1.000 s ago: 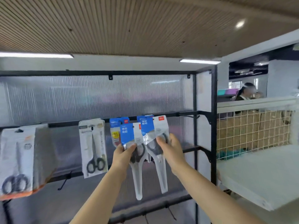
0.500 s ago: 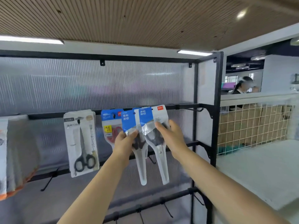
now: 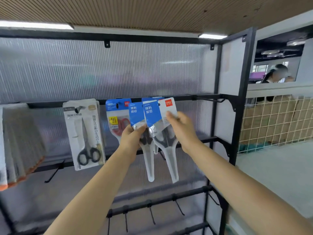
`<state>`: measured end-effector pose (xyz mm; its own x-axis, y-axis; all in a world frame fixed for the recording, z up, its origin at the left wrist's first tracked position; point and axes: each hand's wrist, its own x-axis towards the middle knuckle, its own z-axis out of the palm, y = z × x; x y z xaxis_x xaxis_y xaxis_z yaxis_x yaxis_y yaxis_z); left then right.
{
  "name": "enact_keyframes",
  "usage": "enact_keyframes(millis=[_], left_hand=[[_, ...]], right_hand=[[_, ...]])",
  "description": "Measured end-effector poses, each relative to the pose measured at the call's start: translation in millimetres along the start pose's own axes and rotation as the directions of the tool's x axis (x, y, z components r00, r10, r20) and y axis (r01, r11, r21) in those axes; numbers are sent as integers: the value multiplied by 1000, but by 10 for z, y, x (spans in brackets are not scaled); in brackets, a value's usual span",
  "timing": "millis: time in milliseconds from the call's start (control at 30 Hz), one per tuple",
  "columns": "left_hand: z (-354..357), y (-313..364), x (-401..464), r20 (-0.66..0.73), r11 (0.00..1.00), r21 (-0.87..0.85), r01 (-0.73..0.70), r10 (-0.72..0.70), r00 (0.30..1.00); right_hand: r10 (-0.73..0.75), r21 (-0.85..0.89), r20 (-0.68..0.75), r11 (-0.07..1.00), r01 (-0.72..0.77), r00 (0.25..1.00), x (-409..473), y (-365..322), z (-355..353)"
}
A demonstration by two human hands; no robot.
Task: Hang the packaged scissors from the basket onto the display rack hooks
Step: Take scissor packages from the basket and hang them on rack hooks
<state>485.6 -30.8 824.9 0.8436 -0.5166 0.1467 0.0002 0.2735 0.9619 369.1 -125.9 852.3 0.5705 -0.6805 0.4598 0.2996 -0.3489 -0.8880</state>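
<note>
Side by side, raised left hand (image 3: 132,136) and right hand (image 3: 182,128) each pinch a scissors pack (image 3: 138,119), (image 3: 162,114) at the rack's upper bar (image 3: 186,97).

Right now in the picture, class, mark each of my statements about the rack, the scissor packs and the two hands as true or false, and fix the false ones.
1. Each hand holds a blue-topped scissor pack. True: the left hand grips the left pack, the right hand grips the right pack.
2. The white pack with black-handled scissors lies on the floor. False: it hangs on the rack, left of the hands.
3. The pack with red-handled scissors hangs behind the left pack. True.
4. The black hook at the upper bar's right end carries a pack. False: it is bare.
5. Both held packs point blades upward. False: the blade ends point down.
</note>
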Motion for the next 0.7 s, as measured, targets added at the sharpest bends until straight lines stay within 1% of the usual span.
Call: enact_keyframes(millis=[100,233,367,567,700], left_hand=[[-1,-16,28,-1,1000,4,-8,8,1000],[-28,-9,29,-9,1000,-24,-19,19,1000],[-29,-8,12,-21,998,-55,-16,14,1000],[-2,-19,-5,-16,999,-39,-24,23,1000],[11,-16,-13,-17,999,-18,-40,39,999]], right_hand=[[-15,52,10,999,14,1000,33,13,0],[-52,45,43,998,50,998,72,0,-7],[-71,79,4,994,70,997,118,-5,-20],[-130,99,-22,986,132,991,162,-34,-29],[-181,53,-97,981,187,979,221,-61,-34]])
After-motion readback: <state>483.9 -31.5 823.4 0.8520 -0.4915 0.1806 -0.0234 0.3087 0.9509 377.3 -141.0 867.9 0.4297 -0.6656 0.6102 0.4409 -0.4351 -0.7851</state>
